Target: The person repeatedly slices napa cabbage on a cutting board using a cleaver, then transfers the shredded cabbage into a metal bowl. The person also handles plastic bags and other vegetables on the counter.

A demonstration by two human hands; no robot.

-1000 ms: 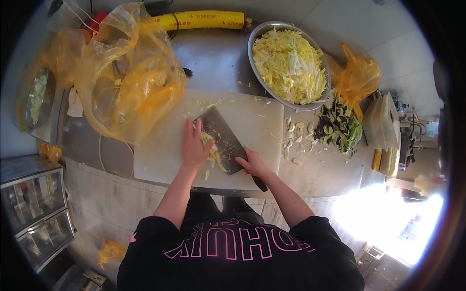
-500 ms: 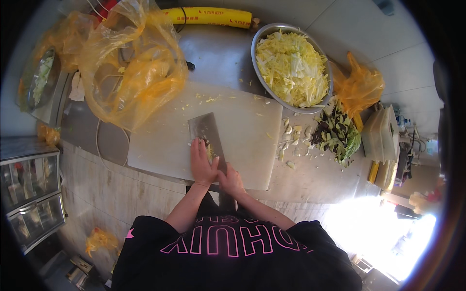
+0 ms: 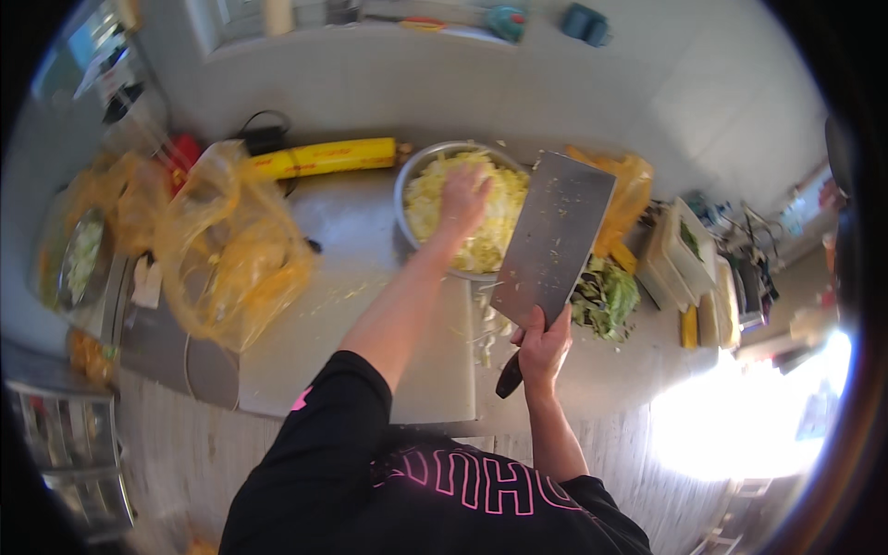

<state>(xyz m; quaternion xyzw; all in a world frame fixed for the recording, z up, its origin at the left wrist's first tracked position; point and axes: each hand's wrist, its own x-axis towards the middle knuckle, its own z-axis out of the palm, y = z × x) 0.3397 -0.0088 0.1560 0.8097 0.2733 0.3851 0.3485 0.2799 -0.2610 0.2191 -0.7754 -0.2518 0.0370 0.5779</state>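
My left hand [image 3: 464, 196] reaches to the heap of shredded yellow-white cabbage [image 3: 427, 196] in the metal bowl [image 3: 400, 208] at the back of the counter. Its fingers look spread, slightly blurred, on or just over the shreds. A broad cleaver [image 3: 557, 231] is gripped by its dark handle in my right hand [image 3: 544, 350]. The blade is raised and points away from me, just right of the bowl, with small bits stuck to it. Below my left forearm lies a white cutting board [image 3: 435, 370], with a few scraps on its far part.
Crumpled yellow plastic bags [image 3: 240, 268] lie on the left, near a yellow wrap roll [image 3: 324, 157]. Right of the cleaver are leafy greens [image 3: 606, 301], an orange bag [image 3: 631, 190] and pale containers [image 3: 671, 259]. Peeled pale scraps [image 3: 490, 333] lie beside the board.
My left hand has moved from the board up to the bowl. The cleaver, flat on the board before, is now lifted to the right in my right hand. The view has tilted toward the wall.
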